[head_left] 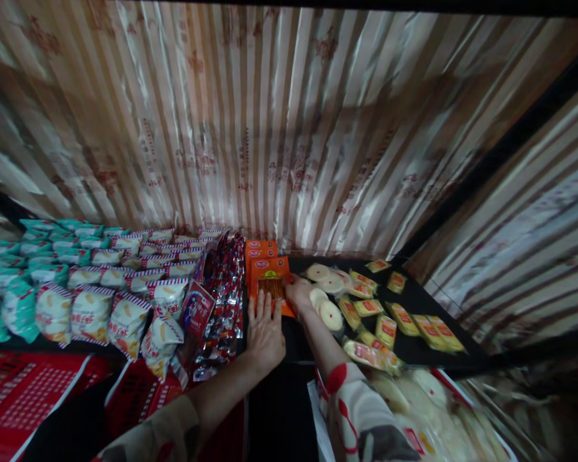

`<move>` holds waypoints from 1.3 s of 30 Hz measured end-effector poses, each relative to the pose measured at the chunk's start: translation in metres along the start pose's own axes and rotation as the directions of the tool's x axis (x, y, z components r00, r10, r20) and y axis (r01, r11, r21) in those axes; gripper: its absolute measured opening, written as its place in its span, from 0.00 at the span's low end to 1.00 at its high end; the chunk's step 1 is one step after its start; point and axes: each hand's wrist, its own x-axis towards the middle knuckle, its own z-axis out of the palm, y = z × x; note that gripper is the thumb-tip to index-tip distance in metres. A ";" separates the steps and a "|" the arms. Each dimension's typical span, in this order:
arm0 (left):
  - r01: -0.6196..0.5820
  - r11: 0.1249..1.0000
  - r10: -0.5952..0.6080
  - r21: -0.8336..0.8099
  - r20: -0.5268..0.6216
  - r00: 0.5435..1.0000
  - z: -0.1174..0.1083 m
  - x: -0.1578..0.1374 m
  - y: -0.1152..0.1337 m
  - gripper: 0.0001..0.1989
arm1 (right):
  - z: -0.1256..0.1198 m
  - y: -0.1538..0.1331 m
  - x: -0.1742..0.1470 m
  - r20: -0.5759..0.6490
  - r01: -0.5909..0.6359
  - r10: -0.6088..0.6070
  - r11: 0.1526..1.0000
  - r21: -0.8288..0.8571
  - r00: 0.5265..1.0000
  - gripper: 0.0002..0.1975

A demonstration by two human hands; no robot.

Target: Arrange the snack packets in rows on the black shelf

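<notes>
Mid-frame: left hand (266,330) lay spread flat beside flat orange snack packs (268,277); right hand (298,292) probably gripped their right edge; yellow wrapped bars (404,317) right of centre lay loose, unsorted.

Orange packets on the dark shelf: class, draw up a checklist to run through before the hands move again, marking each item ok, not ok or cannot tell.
1. Left hand flat on the nearest orange packet: ok.
2. Right hand at that packet's right edge: ok.
3. Grip of the right hand closed: cannot tell.
4. Orange packets lined up in one row toward the curtain: ok.
5. Yellow packets tidy: not ok, scattered.
6. Round pale packets clear of the right hand: not ok, they touch it.
</notes>
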 end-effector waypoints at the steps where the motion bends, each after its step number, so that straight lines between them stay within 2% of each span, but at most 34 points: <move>1: 0.004 1.000 -0.004 0.015 -0.027 1.000 0.004 0.005 -0.003 0.36 | 0.004 -0.002 0.003 0.022 -0.007 0.007 1.000 -0.027 1.000 0.16; 5: 0.071 0.997 -0.067 0.042 -0.097 0.993 0.015 0.021 -0.015 0.31 | 0.013 -0.010 0.013 0.086 -0.017 0.029 0.991 -0.133 0.996 0.15; 9: 0.113 0.993 -0.112 0.033 -0.053 0.992 0.017 0.033 -0.022 0.27 | 0.016 -0.017 0.022 0.131 -0.018 0.049 0.973 -0.231 0.990 0.13; 14: 0.140 0.990 -0.139 0.028 -0.026 0.990 0.014 0.045 -0.020 0.26 | 0.018 -0.023 0.023 0.152 -0.004 0.057 0.944 -0.331 0.987 0.14; 18: 0.141 0.985 -0.142 0.101 0.001 0.990 0.020 0.047 -0.019 0.25 | 0.018 -0.026 0.015 0.140 0.014 0.058 0.885 -0.465 0.989 0.18; 24: 0.141 0.975 -0.144 0.174 0.001 0.990 0.032 0.046 -0.022 0.24 | 0.016 -0.029 0.006 0.139 0.035 0.063 0.795 -0.605 0.988 0.16; 34: 0.138 0.984 -0.138 0.113 -0.005 0.990 0.039 0.046 -0.026 0.24 | 0.021 -0.021 0.007 0.135 0.053 0.037 0.793 -0.606 0.990 0.17; 39: 0.103 0.994 -0.103 0.033 -0.022 0.994 0.033 0.040 -0.022 0.28 | 0.024 -0.013 0.002 0.101 0.177 -0.146 0.827 -0.534 0.984 0.18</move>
